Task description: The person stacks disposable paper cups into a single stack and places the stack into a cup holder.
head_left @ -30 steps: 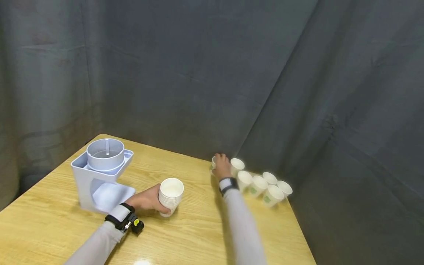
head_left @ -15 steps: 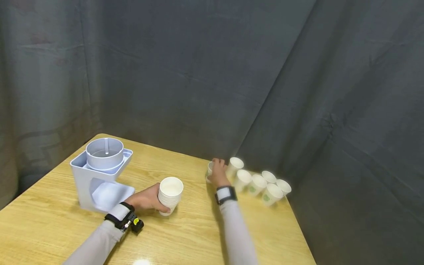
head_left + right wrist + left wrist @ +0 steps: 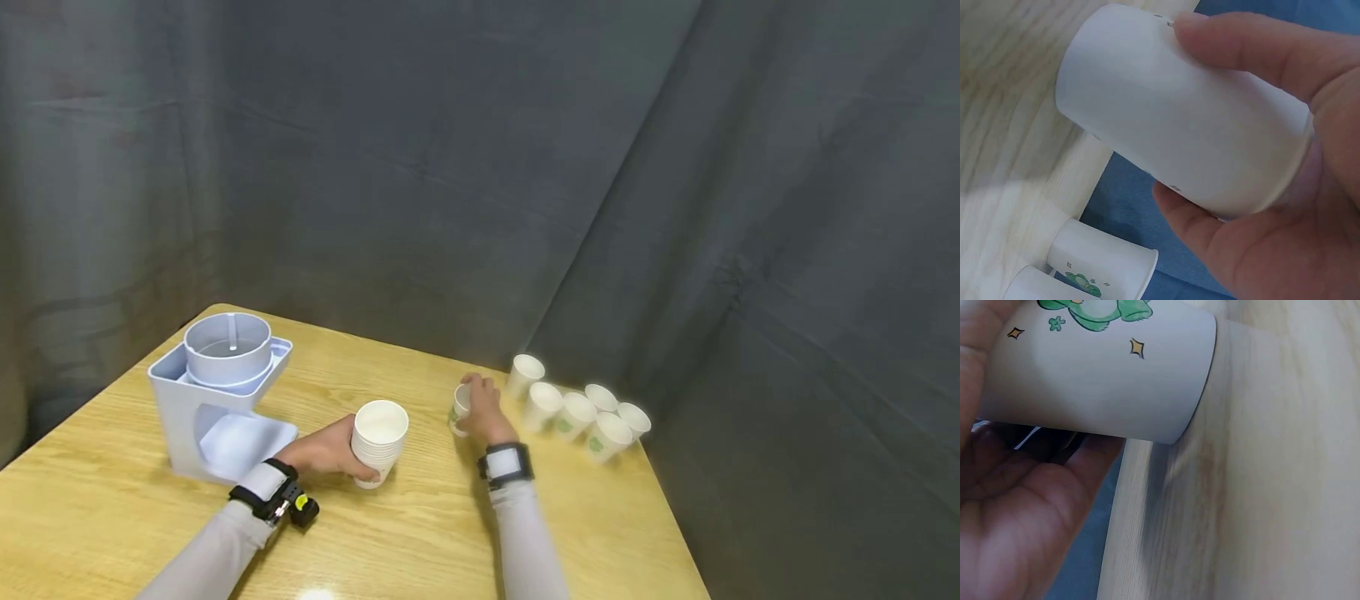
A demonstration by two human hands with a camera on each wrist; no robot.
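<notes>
My left hand (image 3: 322,448) grips a stack of nested white paper cups (image 3: 379,442), which stands at the table's middle. In the left wrist view, the stack's lowest cup (image 3: 1104,381) shows a green cartoon print and small yellow stars. Farther back and to the right, my right hand (image 3: 486,414) holds a single paper cup (image 3: 459,412) between thumb and fingers. The right wrist view shows this cup (image 3: 1160,112) with the thumb on one side and a finger on the other; whether its base touches the table is unclear.
Several white paper cups (image 3: 576,414) stand in a cluster by the table's back right edge. On the left is a pale machine-like holder (image 3: 180,417) with a round tub (image 3: 228,358) on top. Dark curtains (image 3: 420,167) hang behind the wooden table (image 3: 420,542).
My right hand has moved left and nearer with the single cup, away from the cluster. The left hand keeps its grip on the stack. The view has shifted slightly.
</notes>
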